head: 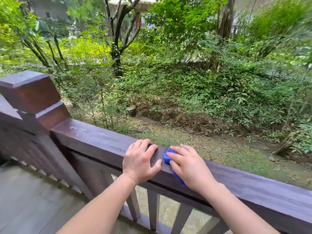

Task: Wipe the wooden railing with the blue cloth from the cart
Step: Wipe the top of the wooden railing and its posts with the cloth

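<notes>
The blue cloth [167, 157] lies bunched on top of the wooden railing [94, 137], about midway along the stretch in view. It is pinned under the right hand [187, 164], whose fingers lie nearly straight across it, pressing rather than clutching. One blue end shows past the fingertips and another hangs down the near face of the rail below the wrist. The left hand [141, 159] rests bare on the rail just beside the cloth, palm down, fingers loosely bent onto the top and thumb splayed. It holds nothing.

The step in hand looks like a wiping stroke along the rail top. To do it well, the person would likely keep the palm flat and the pressure even, run long strokes with the grain, and let the hanging end drag along the near face so both surfaces are covered. The left hand sits on wood that also needs wiping, so it should probably shift aside or lift as the cloth reaches it. A few wet-looking marks [76, 128] shine near the corner post [32, 98], while the rail to the right looks dull.

Counted: one cloth, two hands, one corner post, two rail runs meeting at it, and at least three balusters [152, 210] below this run. No cart is in view. Beyond lies a green garden with one small metal cylinder [130, 110] in the ground.
</notes>
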{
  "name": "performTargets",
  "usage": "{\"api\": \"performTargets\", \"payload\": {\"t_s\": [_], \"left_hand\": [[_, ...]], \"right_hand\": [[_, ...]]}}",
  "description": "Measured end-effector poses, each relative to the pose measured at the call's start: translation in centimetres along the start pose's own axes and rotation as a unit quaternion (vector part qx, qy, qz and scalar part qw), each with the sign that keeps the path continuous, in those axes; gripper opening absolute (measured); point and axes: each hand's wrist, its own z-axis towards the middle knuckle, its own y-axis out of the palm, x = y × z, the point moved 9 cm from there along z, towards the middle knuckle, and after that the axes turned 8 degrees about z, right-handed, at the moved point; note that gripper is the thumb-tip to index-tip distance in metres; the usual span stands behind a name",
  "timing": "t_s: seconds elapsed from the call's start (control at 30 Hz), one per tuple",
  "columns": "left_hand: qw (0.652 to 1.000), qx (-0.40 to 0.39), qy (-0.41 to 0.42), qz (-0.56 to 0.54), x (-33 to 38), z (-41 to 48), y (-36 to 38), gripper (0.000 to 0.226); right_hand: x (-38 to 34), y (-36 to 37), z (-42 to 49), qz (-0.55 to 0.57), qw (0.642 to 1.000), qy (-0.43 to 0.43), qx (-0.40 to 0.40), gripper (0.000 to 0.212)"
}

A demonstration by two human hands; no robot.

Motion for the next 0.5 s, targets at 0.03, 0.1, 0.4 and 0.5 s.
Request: {"api": "performTargets", "payload": {"t_s": [0.03,0.1,0.4,0.5], "left_hand": [[1.000,-0.005,0.001,0.000,0.1,0.0,-0.1,0.044],[1.000,-0.020,0.002,-0.004,0.3,-0.1,-0.4,0.044],[0.995,0.028,0.022,-0.090,-3.6,-0.4,-2.8,0.032],[0.999,0.020,0.011,-0.024,-7.7,0.3,-3.0,0.032]], "right_hand": [[-0.2,0.2,1.3,0.008,1.000,0.015,-0.005,0.028],[-0.9,0.8,3.1,0.013,0.999,0.030,-0.009,0.031],[-3.5,1.8,1.5,-0.001,0.999,-0.037,0.006,0.023],[-6.9,3.5,4.6,0.010,0.999,-0.048,-0.014,0.023]]}}
